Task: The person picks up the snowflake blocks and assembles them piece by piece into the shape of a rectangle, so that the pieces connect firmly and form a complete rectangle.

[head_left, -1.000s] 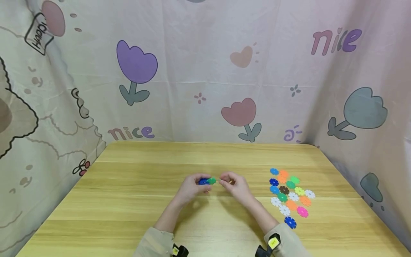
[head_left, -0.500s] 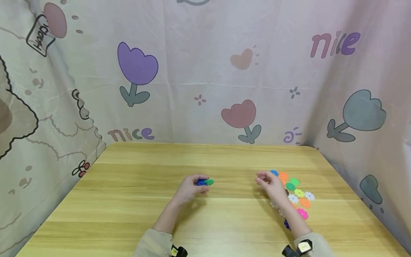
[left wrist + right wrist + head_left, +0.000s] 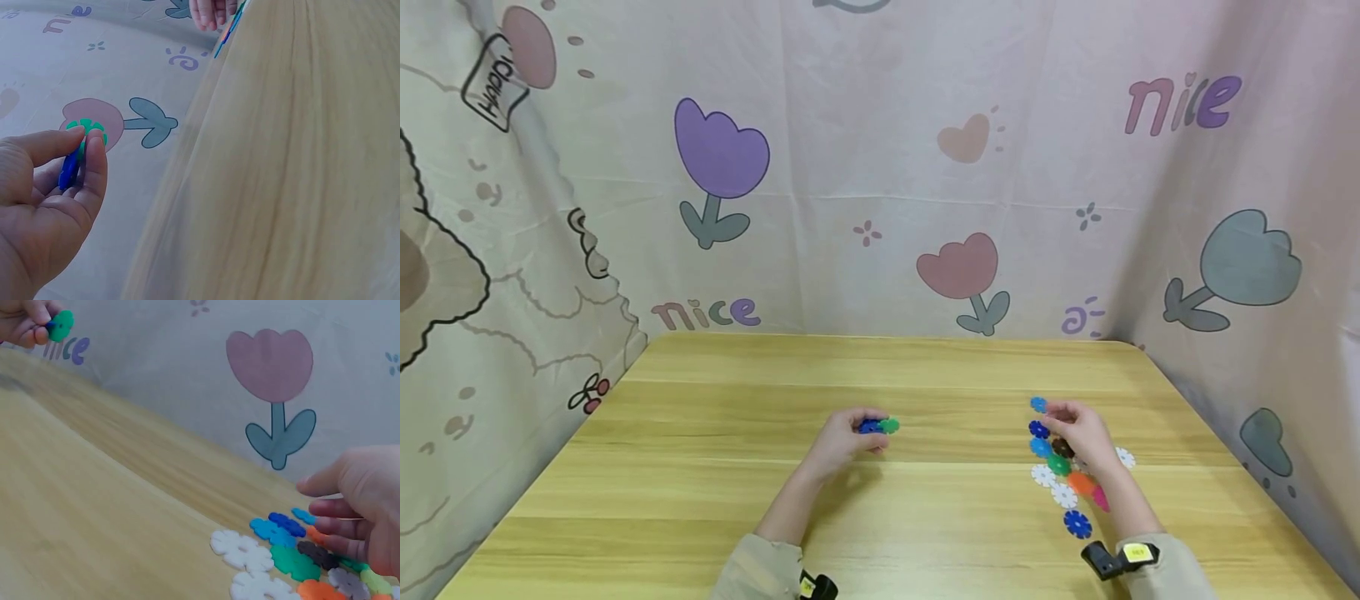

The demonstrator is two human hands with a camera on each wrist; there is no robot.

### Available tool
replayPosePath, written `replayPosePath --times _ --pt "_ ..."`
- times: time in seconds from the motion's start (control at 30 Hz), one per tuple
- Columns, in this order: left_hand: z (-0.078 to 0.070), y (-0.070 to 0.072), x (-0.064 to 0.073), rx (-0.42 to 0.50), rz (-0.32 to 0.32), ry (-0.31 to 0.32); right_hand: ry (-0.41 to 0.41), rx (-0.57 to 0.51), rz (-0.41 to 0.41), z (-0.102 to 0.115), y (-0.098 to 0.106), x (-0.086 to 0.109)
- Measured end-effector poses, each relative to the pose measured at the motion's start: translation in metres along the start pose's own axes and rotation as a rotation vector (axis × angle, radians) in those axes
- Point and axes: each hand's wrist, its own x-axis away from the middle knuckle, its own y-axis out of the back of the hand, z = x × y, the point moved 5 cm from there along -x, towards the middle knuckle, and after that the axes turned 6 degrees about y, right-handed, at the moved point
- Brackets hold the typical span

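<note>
My left hand (image 3: 837, 443) pinches a blue snowflake disc (image 3: 69, 170) joined to a green snowflake disc (image 3: 92, 127), above the middle of the table. Thumb and fingertips cover part of both pieces. At the right, my right hand (image 3: 1084, 435) hovers over the loose snowflake discs, nothing visible in its fingers. The right wrist view shows its thumb apart from the loosely bent fingers, just above a light blue disc (image 3: 304, 516) and an orange disc (image 3: 316, 535). Whether a fingertip touches a disc is not clear.
Several flat discs lie spread below and around my right hand, among them a white disc (image 3: 1064, 495), a brown disc (image 3: 317, 555) and a dark blue disc (image 3: 1077, 524) nearest me. The wooden table (image 3: 715, 500) ends at a printed curtain (image 3: 850, 167) behind and at both sides.
My right hand has moved right from beside the left hand to over the loose discs, and its fingers have spread. The left hand still holds the joined discs, shifted slightly left.
</note>
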Motion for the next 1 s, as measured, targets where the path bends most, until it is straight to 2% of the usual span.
replayPosePath --times 0.13,0.47,0.8,1.0 --pt "-0.001 -0.001 0.000 0.004 -0.005 0.008 0.006 0.118 0.031 -0.004 -0.003 -0.001" --pt "-0.001 -0.001 0.001 -0.003 -0.007 0.012 0.047 0.283 0.096 -0.002 -0.010 -0.006" --pt "0.001 0.000 0.000 -0.008 -0.014 0.016 -0.001 0.187 0.116 0.002 -0.013 -0.012" --pt "0.001 0.000 0.000 0.006 -0.013 0.018 0.041 0.222 0.079 0.010 -0.016 -0.012"
